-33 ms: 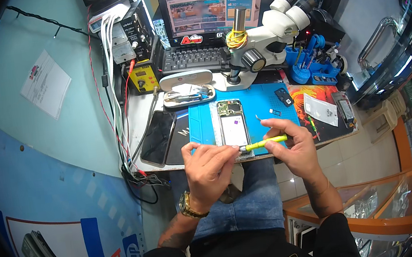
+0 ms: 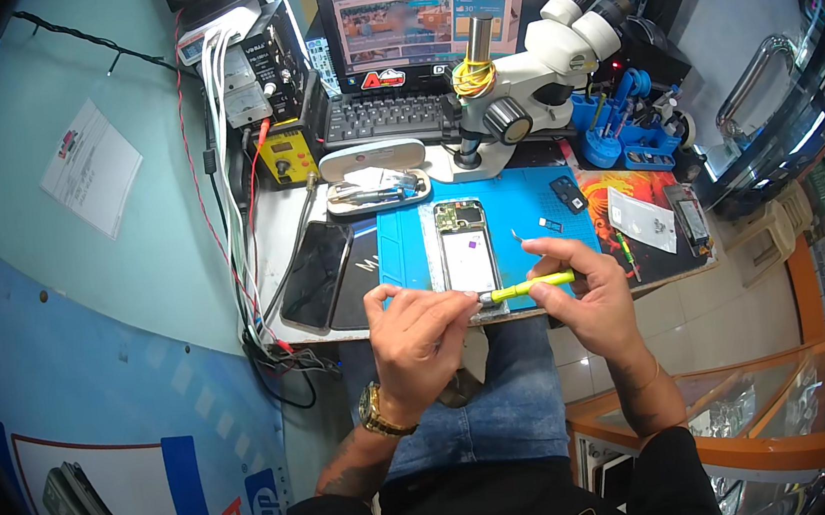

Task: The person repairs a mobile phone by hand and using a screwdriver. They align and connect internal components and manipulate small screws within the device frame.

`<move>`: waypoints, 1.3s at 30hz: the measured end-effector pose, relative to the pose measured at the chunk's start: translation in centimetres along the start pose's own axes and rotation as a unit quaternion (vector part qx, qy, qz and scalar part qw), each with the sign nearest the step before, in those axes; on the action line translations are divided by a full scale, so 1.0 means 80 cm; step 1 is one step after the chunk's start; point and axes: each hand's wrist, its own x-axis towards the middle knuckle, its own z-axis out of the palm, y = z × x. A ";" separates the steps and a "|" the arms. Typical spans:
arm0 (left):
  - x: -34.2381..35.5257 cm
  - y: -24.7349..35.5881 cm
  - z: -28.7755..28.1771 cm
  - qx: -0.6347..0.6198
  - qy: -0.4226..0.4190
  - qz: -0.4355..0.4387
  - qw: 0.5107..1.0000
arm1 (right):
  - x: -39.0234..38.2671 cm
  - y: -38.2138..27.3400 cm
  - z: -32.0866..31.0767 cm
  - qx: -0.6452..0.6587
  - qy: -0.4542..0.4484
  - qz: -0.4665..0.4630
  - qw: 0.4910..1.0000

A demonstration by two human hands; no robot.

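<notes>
My left hand (image 2: 416, 343) is closed, its fingertips pinched at the metal end of a yellow-green screwdriver (image 2: 533, 286). The handle of that screwdriver lies in the grip of my right hand (image 2: 592, 294), between thumb and fingers. A thin curved metal tip (image 2: 517, 236) juts up beside the right index finger; the rest of that tool is hidden. Just beyond both hands, an opened phone (image 2: 467, 247) lies with its green circuit board bared at the top. Its lower edge is partly covered by the hands and screwdriver.
The phone rests on a blue mat (image 2: 408, 258). To its left lie a dark phone (image 2: 316, 276) and an open case of tools (image 2: 378, 193). A microscope (image 2: 525, 85) stands behind. At right are a black camera cover (image 2: 568, 195), a SIM tray (image 2: 551, 226) and a plastic bag (image 2: 642, 220).
</notes>
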 end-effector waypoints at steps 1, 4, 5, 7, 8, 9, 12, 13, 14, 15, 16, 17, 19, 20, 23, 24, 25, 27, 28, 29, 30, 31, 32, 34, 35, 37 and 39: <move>-0.001 0.000 0.001 0.007 0.009 -0.002 1.000 | 0.000 0.001 0.003 -0.003 0.010 -0.010 1.000; -0.005 -0.001 0.007 0.023 0.029 0.004 0.999 | -0.003 0.000 0.007 -0.021 0.028 -0.031 0.999; -0.007 -0.002 0.009 0.033 0.040 0.012 0.999 | -0.005 -0.001 0.008 -0.035 0.035 -0.043 0.998; -0.010 -0.003 0.011 0.054 0.050 0.034 0.997 | -0.010 -0.005 0.012 -0.028 0.038 -0.037 0.998; -0.012 -0.004 0.012 0.074 0.060 0.056 0.994 | -0.012 -0.006 0.013 -0.021 0.040 -0.031 0.998; -0.015 -0.006 0.015 0.075 0.060 0.056 0.994 | -0.015 -0.006 0.015 -0.021 0.040 -0.032 0.998; -0.021 -0.011 0.022 0.061 0.081 0.075 0.992 | -0.019 -0.002 0.017 0.052 0.048 0.011 0.997; -0.022 -0.013 0.024 -0.007 0.096 0.029 0.995 | -0.020 0.000 0.017 0.052 0.047 -0.002 0.998; -0.022 -0.014 0.026 -0.074 0.110 -0.017 0.991 | -0.020 0.002 0.017 0.051 0.045 -0.016 0.998; -0.024 -0.016 0.028 -0.074 0.110 -0.018 0.991 | -0.020 0.004 0.017 0.051 0.046 -0.015 0.998; -0.025 -0.017 0.030 -0.119 0.113 -0.060 0.985 | -0.020 0.006 0.018 0.064 0.047 -0.007 0.997; -0.027 -0.020 0.033 -0.164 0.115 -0.101 0.975 | -0.020 0.008 0.018 0.078 0.049 0.001 0.996; -0.033 -0.020 0.036 -0.186 0.126 -0.117 0.967 | -0.019 0.011 0.019 0.083 0.050 0.003 0.995; -0.034 -0.018 0.036 -0.184 0.155 -0.120 0.963 | -0.019 0.012 0.019 0.088 0.053 0.006 0.995; -0.028 -0.013 0.028 -0.104 0.165 -0.056 0.979 | -0.021 0.015 0.015 0.109 0.059 0.036 0.992; -0.026 -0.011 0.022 -0.018 0.142 0.009 0.990 | -0.021 0.015 0.015 0.109 0.059 0.037 0.992; -0.024 -0.008 0.019 -0.018 0.141 0.009 0.990 | -0.021 0.015 0.015 0.111 0.057 0.039 0.991; -0.022 -0.004 0.015 0.033 0.106 0.028 0.993 | -0.021 0.015 0.016 0.113 0.054 0.043 0.991; -0.021 -0.003 0.014 0.033 0.105 0.027 0.994 | -0.021 0.014 0.017 0.098 0.055 0.040 0.993; -0.021 -0.002 0.013 0.049 0.096 0.024 0.994 | -0.020 0.013 0.017 0.082 0.056 0.036 0.994; -0.019 -0.002 0.012 0.064 0.087 0.022 0.994 | -0.019 0.012 0.018 0.083 0.057 0.037 0.994; -0.018 -0.001 0.012 0.064 0.086 0.022 0.994 | -0.019 0.011 0.018 0.060 0.057 0.023 0.996; -0.016 0.000 0.011 0.067 0.077 0.026 0.994 | -0.018 0.010 0.018 0.037 0.058 0.009 0.998; -0.015 -0.001 0.009 0.071 0.065 0.028 0.995 | -0.017 0.010 0.018 0.018 0.056 -0.002 0.998; -0.014 -0.002 0.007 0.065 0.046 0.027 0.996 | -0.015 0.009 0.017 -0.001 0.054 -0.015 0.998; -0.015 -0.005 0.006 0.053 0.020 0.018 0.998 | -0.016 0.010 0.016 -0.013 0.052 -0.011 0.999; -0.012 -0.009 0.009 0.039 -0.019 0.034 0.999 | -0.014 0.009 0.013 -0.029 0.051 0.000 0.998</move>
